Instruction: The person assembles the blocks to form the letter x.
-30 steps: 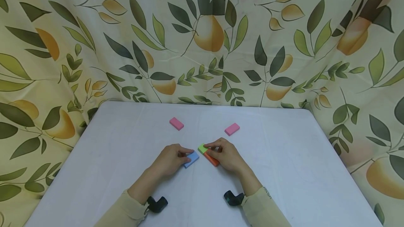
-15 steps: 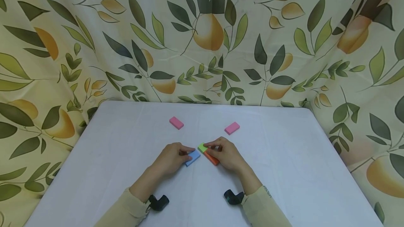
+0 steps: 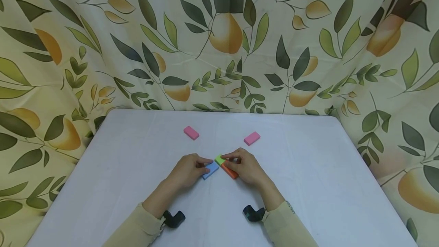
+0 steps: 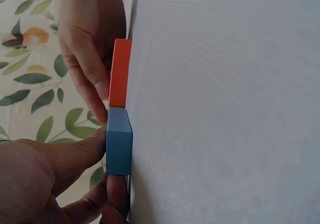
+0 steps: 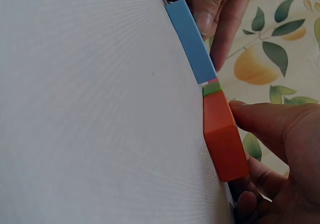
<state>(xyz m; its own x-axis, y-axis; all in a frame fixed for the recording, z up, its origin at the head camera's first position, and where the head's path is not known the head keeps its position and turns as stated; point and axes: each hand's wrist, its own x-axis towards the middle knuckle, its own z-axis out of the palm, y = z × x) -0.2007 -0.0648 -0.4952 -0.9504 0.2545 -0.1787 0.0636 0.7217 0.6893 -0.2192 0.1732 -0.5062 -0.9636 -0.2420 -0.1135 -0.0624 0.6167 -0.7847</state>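
In the head view my left hand (image 3: 186,170) pinches a flat blue block (image 3: 211,170) on the table, thumb on top and index finger along its far edge. My right hand (image 3: 247,169) holds an orange block (image 3: 230,171), thumb over it, index fingertip at a green block (image 3: 219,159). Orange and green lie end to end in one slanting strip. The blue block slants the other way, its inner corner close to the strip. From the right wrist, the blue block (image 5: 191,42) ends near the green block (image 5: 212,88), just beyond the orange block (image 5: 225,144).
Two pink blocks (image 3: 191,133) (image 3: 252,138) lie apart farther back on the white-covered table (image 3: 137,140). Behind the table's far edge hangs a fruit-and-leaf patterned curtain (image 3: 219,60). Black wrist cameras (image 3: 174,219) jut inward from both sleeves.
My left hand has slid the blue block slightly away from me and to the right, closer to the green and orange strip. The right hand stays nearly still.
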